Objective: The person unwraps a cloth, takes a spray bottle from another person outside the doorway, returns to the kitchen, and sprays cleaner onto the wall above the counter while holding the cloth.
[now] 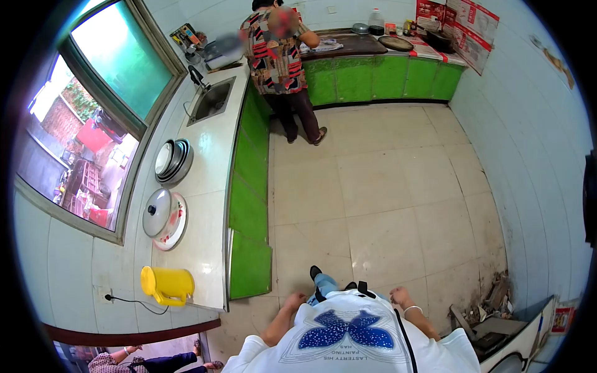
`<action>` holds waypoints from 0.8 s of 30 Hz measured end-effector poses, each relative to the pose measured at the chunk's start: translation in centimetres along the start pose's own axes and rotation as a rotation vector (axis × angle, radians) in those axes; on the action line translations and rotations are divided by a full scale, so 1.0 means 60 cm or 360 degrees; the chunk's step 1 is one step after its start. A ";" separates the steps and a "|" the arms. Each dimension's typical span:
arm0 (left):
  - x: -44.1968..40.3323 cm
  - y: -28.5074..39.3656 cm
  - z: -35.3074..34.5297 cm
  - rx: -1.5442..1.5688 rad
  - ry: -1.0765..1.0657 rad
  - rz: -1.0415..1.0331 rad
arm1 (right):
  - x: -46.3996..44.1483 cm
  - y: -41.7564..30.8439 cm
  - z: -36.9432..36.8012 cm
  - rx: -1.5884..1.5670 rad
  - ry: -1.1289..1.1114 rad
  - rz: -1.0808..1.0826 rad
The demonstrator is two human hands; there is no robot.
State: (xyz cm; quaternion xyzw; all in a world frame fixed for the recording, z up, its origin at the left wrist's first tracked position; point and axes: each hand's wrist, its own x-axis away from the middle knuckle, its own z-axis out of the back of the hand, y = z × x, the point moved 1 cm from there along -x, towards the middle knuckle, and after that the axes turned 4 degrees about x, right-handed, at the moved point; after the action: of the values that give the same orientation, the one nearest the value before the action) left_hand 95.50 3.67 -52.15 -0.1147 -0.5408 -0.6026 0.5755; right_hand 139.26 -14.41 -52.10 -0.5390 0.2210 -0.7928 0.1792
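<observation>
At the bottom of the head view, my left hand (295,302) hangs beside my body with its fingers loosely curled. It is near the front end of the left counter but apart from it. On the other side of my white shirt (346,332), my right hand (400,295) hangs over the floor, its fingers also curled in. I see nothing held in either hand. A yellow jug (168,285) with a handle stands on the counter to my left, the closest object on that side.
The left counter (208,186) carries stacked bowls (174,160), a pot lid (157,212) on a patterned dish and a sink (212,101). Another person (273,56) stands at the back counter, near a wok (439,40). Debris (494,295) lies on the right. Another person's legs (171,362) show lower left.
</observation>
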 end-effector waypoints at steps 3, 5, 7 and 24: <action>0.012 0.010 -0.016 0.0031 -0.0048 0.0035 | 0.012 -0.015 0.008 0.0023 -0.0037 -0.0006; 0.034 0.028 -0.016 0.0027 0.0008 0.0030 | 0.022 -0.022 0.008 0.0017 -0.0053 -0.0023; 0.054 0.040 -0.018 0.0093 0.0070 0.0051 | 0.028 -0.025 0.009 0.0010 -0.0068 -0.0039; -0.013 0.072 0.003 0.0033 0.0181 0.0002 | -0.029 -0.012 0.114 -0.0312 -0.0105 -0.0083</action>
State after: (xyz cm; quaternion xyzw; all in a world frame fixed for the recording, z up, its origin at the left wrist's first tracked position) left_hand 99.20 5.31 -50.44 -0.0747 -0.5135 -0.6022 0.6067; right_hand 146.22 -13.99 -50.87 -0.5854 0.2774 -0.7535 0.1120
